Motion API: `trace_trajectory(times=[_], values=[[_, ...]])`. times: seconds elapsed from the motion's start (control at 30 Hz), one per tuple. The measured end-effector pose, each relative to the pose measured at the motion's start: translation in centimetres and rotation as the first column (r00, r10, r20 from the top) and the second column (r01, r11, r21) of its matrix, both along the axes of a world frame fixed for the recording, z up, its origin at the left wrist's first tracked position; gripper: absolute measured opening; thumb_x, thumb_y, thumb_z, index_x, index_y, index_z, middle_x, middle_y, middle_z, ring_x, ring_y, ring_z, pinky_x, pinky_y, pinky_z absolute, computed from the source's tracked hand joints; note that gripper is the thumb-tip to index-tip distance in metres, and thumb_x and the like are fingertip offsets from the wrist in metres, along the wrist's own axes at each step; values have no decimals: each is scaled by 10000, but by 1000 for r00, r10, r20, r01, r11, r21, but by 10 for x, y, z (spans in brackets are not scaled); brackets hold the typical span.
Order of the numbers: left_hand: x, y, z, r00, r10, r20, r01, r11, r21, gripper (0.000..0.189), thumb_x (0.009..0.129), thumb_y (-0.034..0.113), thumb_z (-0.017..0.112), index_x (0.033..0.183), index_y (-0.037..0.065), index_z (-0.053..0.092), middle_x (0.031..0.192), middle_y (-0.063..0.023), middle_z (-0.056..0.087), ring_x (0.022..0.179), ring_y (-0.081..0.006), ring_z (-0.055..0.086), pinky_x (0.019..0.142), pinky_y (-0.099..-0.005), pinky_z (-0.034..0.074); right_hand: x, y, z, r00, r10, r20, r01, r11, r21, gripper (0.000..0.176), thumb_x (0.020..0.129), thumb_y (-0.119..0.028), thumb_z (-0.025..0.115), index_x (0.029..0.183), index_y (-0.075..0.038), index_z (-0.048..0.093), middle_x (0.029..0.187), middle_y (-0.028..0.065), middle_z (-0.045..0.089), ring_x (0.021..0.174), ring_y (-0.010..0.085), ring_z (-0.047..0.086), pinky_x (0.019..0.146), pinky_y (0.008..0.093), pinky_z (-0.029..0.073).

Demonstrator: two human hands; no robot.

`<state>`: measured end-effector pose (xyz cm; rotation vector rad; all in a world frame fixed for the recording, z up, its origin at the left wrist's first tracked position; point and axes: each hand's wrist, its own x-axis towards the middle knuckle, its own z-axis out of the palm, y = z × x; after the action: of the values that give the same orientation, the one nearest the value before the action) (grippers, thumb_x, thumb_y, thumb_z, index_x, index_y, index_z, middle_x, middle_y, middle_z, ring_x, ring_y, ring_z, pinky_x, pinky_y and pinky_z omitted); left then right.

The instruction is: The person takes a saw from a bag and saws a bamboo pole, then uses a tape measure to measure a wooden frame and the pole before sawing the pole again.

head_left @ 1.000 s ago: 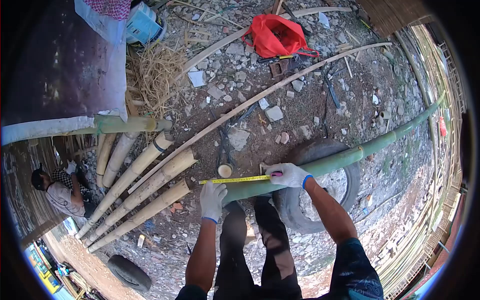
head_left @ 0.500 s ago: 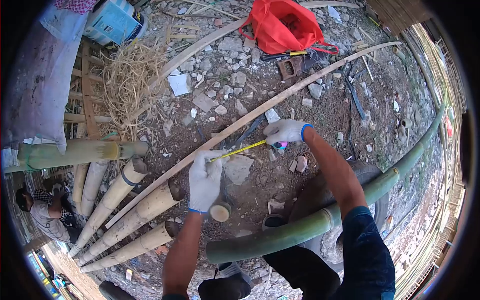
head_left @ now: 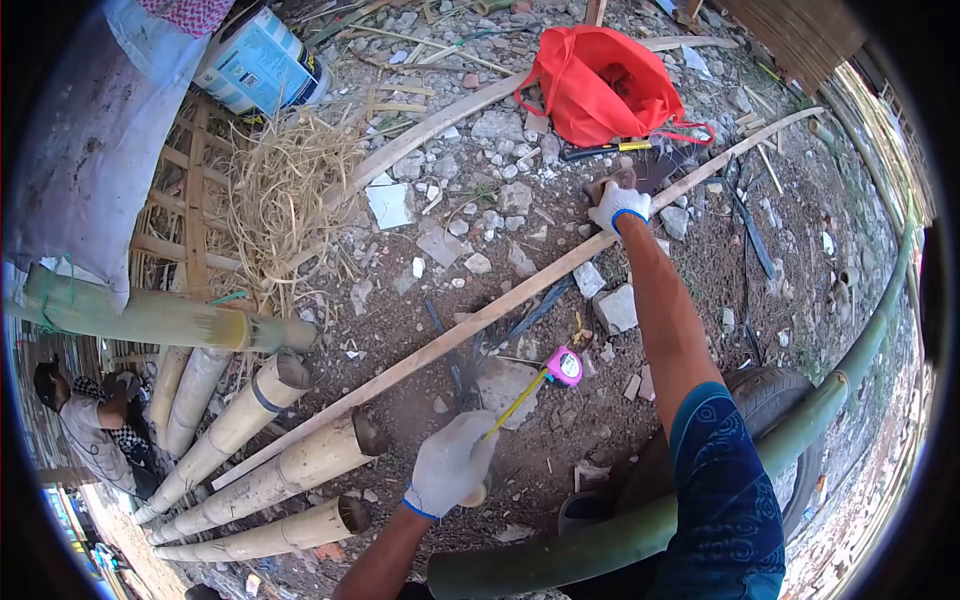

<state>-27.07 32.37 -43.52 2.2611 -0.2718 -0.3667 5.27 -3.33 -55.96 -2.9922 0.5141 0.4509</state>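
My left hand (head_left: pixel 452 465), in a white glove, is closed on the yellow blade of a tape measure (head_left: pixel 565 367). Its pink case sits at the far end of the short pulled-out strip, apart from my fingers. Stretched out ahead, my gloved right hand (head_left: pixel 620 203) is closed around the brown handle of a handsaw (head_left: pixel 652 176) lying on the ground; part of the handle is hidden by the glove. Beneath that wrist runs a long wooden strip (head_left: pixel 480 318). A green bamboo pole (head_left: pixel 560 545) lies near my legs.
A red bag (head_left: pixel 590 90) and a yellow-and-black tool (head_left: pixel 607 149) lie beyond the saw. Several cut bamboo poles (head_left: pixel 270 465) point in from the left, near a seated person (head_left: pixel 95 430). A tyre (head_left: pixel 765 395) stands right, a bucket (head_left: pixel 262 65) upper left.
My right hand has let go of the tape measure's case and moved forward onto the handsaw. My left hand has come nearer to me, still holding the tape's blade.
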Motion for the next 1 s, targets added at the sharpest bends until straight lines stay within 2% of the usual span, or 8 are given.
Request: trace_trajectory(times=[0.2,0.37,0.47,0.63,0.7,0.77,0.9,1.0], values=[[9,-9,32,991,-57,120,64,997,-52,210,968,121,635,1177,102,645,1141,-144,709,995,-382,700,835,-456,575,-21,2,60,920,-121,374,42,976,212,545,798,-489,668,1107,-40,682,1074,287,730,1052,471,699,958,529,531],[-4,13,87,967,0,256,34,991,-126,160,994,156,616,1135,93,654,1104,-130,713,940,-355,710,805,-435,572,-101,1,211,898,349,269,-379,923,65,477,866,-390,601,1119,-1,713,1016,296,719,1003,462,693,909,536,535],[-10,36,133,977,79,197,-58,992,-110,139,1013,172,594,1069,74,675,990,-133,711,865,-336,707,753,-397,554,-198,11,287,874,400,276,-419,908,11,301,888,-313,615,981,-36,688,914,264,715,893,472,691,812,565,542],[-17,59,206,910,-81,406,32,991,128,153,1001,218,589,979,69,559,827,-191,651,827,-436,666,692,-533,506,-391,28,358,793,193,577,-353,918,178,203,828,-139,686,846,13,554,757,221,564,792,442,590,721,500,458],[-24,62,235,884,-180,431,83,969,233,158,1002,222,583,981,69,548,838,-209,649,840,-450,660,686,-540,503,-468,35,385,725,114,680,-328,924,194,215,824,-100,696,980,40,648,809,228,599,823,400,619,757,434,481],[-24,66,236,875,-153,459,64,977,206,158,1009,227,575,1005,71,553,853,-221,653,850,-458,657,701,-548,498,-550,18,408,855,-233,464,-33,867,497,352,889,-98,682,1216,29,660,940,98,678,941,184,657,818,337,518],[-34,66,258,880,-78,469,29,994,110,182,1018,237,567,1031,55,569,891,-238,670,872,-470,659,746,-520,489,-703,27,408,281,-597,752,63,793,606,446,1020,-180,642,1391,47,544,1068,59,629,980,142,603,869,313,505],[-43,60,276,853,-44,521,24,999,45,197,1029,219,569,1100,36,579,901,-241,694,858,-478,668,736,-556,488,-747,35,400,162,-541,825,226,834,503,306,1034,-158,627,1271,36,626,1018,88,657,1005,165,615,886,329,505]])
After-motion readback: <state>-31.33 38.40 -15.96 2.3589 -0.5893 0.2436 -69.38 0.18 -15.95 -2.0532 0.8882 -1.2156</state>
